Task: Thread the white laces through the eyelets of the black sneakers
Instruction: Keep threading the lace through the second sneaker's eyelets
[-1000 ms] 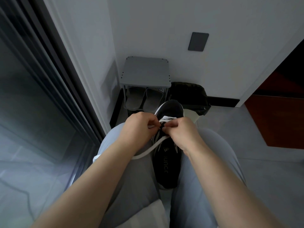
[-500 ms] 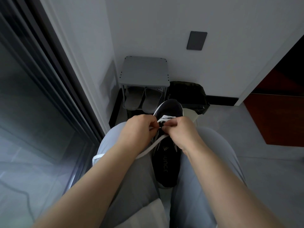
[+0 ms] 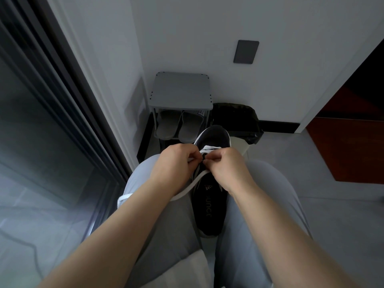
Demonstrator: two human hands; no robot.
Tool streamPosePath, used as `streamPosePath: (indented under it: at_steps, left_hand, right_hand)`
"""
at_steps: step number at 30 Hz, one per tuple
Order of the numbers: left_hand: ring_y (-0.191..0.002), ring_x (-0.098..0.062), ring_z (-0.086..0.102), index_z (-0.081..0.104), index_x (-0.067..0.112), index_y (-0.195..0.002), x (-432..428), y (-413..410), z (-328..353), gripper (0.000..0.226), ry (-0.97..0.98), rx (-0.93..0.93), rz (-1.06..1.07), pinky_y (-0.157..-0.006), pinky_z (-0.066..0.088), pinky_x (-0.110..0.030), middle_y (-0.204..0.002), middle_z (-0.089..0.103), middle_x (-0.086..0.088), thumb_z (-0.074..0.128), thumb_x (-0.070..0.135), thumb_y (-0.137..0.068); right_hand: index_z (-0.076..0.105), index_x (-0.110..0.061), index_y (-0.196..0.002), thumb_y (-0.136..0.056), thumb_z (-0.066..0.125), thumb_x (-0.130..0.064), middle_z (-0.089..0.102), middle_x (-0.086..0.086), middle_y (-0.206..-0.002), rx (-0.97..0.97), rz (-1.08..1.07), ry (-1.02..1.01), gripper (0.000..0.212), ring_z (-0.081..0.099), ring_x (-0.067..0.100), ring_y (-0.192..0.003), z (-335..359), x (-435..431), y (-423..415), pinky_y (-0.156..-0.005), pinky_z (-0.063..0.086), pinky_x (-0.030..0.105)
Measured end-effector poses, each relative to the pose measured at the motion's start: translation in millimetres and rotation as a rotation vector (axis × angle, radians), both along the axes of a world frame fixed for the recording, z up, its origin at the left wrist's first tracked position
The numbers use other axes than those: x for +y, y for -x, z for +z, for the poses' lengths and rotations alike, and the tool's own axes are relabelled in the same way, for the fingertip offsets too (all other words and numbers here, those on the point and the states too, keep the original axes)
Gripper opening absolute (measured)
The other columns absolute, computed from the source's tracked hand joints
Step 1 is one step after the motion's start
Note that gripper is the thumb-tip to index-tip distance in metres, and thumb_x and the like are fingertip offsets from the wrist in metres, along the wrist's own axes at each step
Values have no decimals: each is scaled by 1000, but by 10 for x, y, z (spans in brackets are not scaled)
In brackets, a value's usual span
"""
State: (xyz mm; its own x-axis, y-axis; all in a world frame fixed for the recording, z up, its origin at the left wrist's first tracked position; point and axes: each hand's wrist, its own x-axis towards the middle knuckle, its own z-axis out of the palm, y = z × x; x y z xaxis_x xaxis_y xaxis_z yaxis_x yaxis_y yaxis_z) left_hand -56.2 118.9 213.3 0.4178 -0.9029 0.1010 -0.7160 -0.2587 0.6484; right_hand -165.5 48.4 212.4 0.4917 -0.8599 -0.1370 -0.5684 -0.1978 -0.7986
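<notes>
Gray rack (image 3: 182,91) holds slippers (image 3: 178,126); hands (image 3: 176,165) pinch lace (image 3: 197,181).

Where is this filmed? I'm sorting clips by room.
Probably a home entryway. A small shoe rack with slippers under it stands against the wall, a glass sliding door runs along the left, and the floor is tiled. The person sits lacing a sneaker between the knees.

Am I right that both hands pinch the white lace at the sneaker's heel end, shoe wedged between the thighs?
Not quite. In the head view the left hand and right hand pinch the white lace near the toe end of the black sneaker; the rest holds.
</notes>
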Motion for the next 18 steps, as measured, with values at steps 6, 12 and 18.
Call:
streamPosePath:
  at_steps: [6,12,18]
  left_hand:
    - [-80,-13,62,70,18,-80,-19,-35,21,5,-29,8,10,-72,48,-26,-80,68,3,66,16,-83]
    - [-85,-10,63,71,23,-83,27,-68,12,7,-26,11,53,-72,42,-19,-84,69,7,65,19,-83]
    - [-83,-8,63,73,23,-84,68,-78,35,6,13,4,45,-61,36,-9,-84,70,8,68,20,-82]
  right_hand:
    - [68,-26,-77,-86,62,-11,62,-13,-72,-80,-26,-127,18,64,16,-85,2,4,1,-81,49,27]
    - [71,-14,-94,-84,66,-9,66,-5,-81,-145,-47,-207,12,64,14,-85,3,21,8,-81,48,23]
    - [65,-25,-68,-83,67,-5,64,-8,-67,-217,-59,-216,25,60,4,-65,17,40,35,-67,47,13]
